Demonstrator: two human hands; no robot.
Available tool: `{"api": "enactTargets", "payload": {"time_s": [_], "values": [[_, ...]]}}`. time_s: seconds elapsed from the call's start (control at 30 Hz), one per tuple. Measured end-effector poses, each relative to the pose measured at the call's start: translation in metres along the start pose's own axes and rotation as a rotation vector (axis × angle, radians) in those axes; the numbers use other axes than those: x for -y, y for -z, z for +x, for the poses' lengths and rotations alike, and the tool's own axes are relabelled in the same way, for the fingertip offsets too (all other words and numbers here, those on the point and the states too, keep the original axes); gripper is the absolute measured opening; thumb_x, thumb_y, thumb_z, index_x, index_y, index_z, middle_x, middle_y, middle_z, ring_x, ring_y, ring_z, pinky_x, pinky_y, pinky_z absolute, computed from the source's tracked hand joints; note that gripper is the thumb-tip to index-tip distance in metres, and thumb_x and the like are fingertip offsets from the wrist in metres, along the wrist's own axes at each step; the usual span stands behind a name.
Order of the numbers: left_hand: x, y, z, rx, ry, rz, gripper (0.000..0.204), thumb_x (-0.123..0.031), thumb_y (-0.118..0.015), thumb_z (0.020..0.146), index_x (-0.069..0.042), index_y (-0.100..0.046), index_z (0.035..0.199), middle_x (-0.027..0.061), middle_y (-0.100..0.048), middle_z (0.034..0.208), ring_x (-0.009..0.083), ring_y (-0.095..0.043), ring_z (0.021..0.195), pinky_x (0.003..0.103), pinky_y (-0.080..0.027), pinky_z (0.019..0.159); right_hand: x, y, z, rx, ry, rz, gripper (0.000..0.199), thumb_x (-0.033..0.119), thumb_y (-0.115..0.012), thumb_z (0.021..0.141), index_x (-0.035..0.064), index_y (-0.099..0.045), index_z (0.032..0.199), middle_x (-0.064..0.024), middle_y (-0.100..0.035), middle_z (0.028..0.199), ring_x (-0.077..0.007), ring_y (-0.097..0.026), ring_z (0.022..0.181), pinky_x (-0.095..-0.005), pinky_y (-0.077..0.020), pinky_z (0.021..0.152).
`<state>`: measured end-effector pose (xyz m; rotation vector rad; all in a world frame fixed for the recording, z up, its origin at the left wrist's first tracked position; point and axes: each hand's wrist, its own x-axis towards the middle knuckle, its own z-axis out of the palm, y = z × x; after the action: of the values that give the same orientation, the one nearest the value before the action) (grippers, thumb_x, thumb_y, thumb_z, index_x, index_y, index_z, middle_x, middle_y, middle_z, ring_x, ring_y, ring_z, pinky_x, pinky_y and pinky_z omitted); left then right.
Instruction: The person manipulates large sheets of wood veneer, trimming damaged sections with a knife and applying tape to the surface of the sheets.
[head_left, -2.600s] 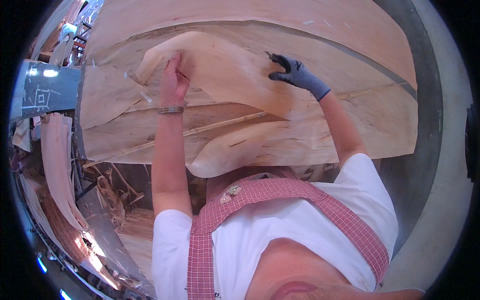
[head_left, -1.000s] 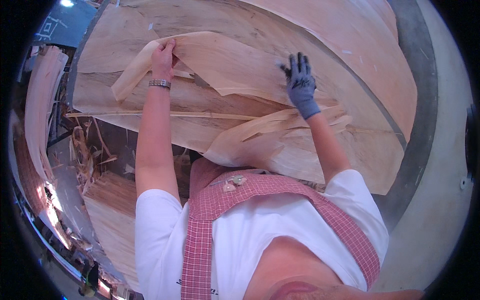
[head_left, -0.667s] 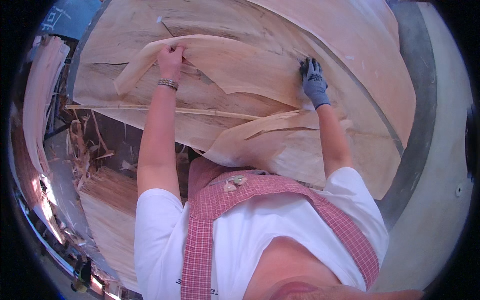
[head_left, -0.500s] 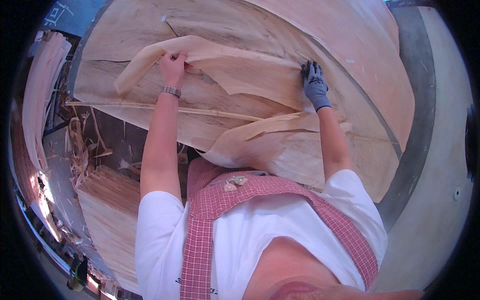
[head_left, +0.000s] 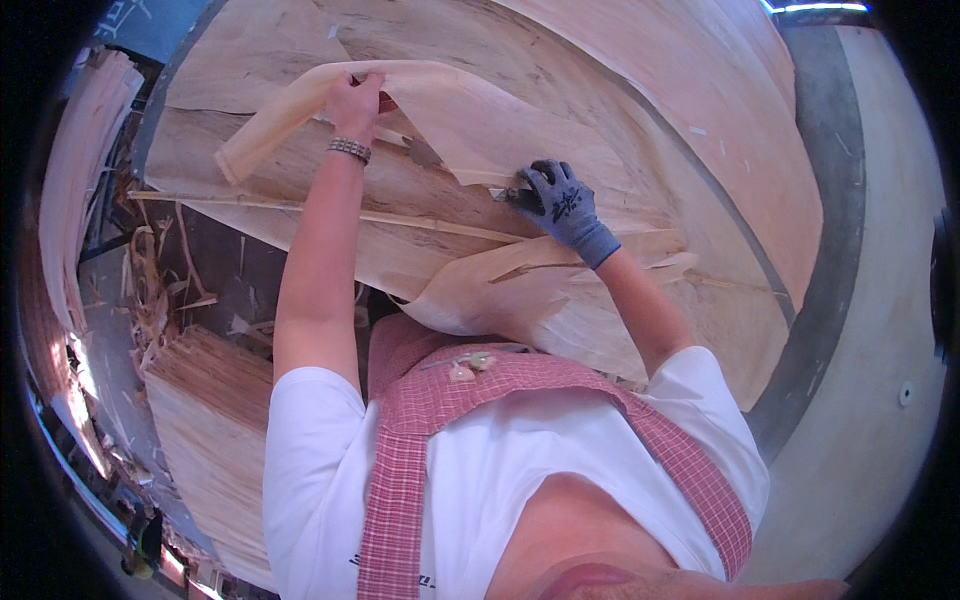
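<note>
hands: two, both the person's own; left hand (head_left: 352, 100) bare with a metal bracelet (head_left: 349, 150) at the wrist, right hand (head_left: 558, 203) in a grey-blue glove.
sheet in hand: one loose veneer sheet (head_left: 470, 115), pale wood, thin, wavy, with ragged torn edges and a curled left end; it lies on top of the big pile, stretched between the two hands.
left fingers: closed over the upper edge of the veneer sheet, pinching it near its left part.
right fingers: spread and bent, fingertips pressing down on the sheet's torn lower right edge; a small dark object shows just beside the fingertips, too small to tell what it is.
pile: one broad pile of veneer (head_left: 640, 110), many layers, too many to count; light pink-tan with brown streaks and long splits.
strip: one narrow strip (head_left: 330, 210) lying across the pile below the left forearm.
second stack: one smaller stack of sheets (head_left: 215, 440) lower left, beside the person's left shoulder.
scraps: loose splinters (head_left: 160, 290) on the dark floor, uncounted.
clothing: white t-shirt, red checked apron straps (head_left: 400, 490).
floor right: pale concrete (head_left: 880, 330) with a dark band.
</note>
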<state>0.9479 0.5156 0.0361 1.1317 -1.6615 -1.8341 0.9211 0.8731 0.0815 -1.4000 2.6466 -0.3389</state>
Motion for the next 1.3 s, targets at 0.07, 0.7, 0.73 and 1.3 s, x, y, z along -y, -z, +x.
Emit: {"api": "enactTargets", "payload": {"time_s": [0.07,0.7,0.73,1.3], "values": [[-0.019,0.002,-0.009,0.081,-0.023,-0.061,0.021,-0.017,-0.069,0.085,0.003,-0.063,0.087,0.0079,-0.064,0.079,0.0153,-0.063,0.061,0.031,-0.057,0.048,-0.002,0.003,-0.006,0.052,-0.003,-0.024,0.032,0.029,-0.067,0.082,0.0154,-0.060,0.110,-0.0080,-0.059,0.107,-0.0281,-0.057,0.101,-0.0431,-0.0531,0.075],[0.029,0.010,-0.092,-0.043,-0.863,1.066,0.069,-0.043,-0.062,0.087,-0.002,-0.038,0.139,0.0196,-0.034,0.143,0.0321,-0.028,0.133,0.051,-0.021,0.107,0.018,-0.024,0.049,0.042,-0.394,0.115,0.089,0.061,-0.066,0.078,0.0109,-0.035,0.145,-0.0248,-0.051,0.115,-0.0395,-0.060,0.099,-0.0479,-0.0508,0.079],[0.035,-0.005,-0.114,0.050,-0.848,1.106,0.077,-0.047,-0.060,0.088,-0.002,-0.034,0.145,0.0209,-0.028,0.152,0.0344,-0.021,0.144,0.054,-0.014,0.115,0.025,-0.021,0.052,0.040,-0.408,0.140,0.088,0.061,-0.066,0.078,0.0114,-0.035,0.145,-0.0246,-0.051,0.116,-0.0397,-0.060,0.100,-0.0480,-0.0508,0.079],[0.063,0.051,-0.048,-0.115,-0.754,1.197,0.074,-0.044,-0.050,0.093,-0.003,-0.023,0.149,0.0165,-0.029,0.153,0.0321,-0.026,0.142,0.053,-0.018,0.114,0.039,-0.023,0.092,-0.289,0.025,0.220,0.030,0.020,-0.056,0.092,0.0057,-0.053,0.118,-0.0212,-0.060,0.103,-0.0373,-0.061,0.086,-0.0456,-0.0496,0.074]]}}
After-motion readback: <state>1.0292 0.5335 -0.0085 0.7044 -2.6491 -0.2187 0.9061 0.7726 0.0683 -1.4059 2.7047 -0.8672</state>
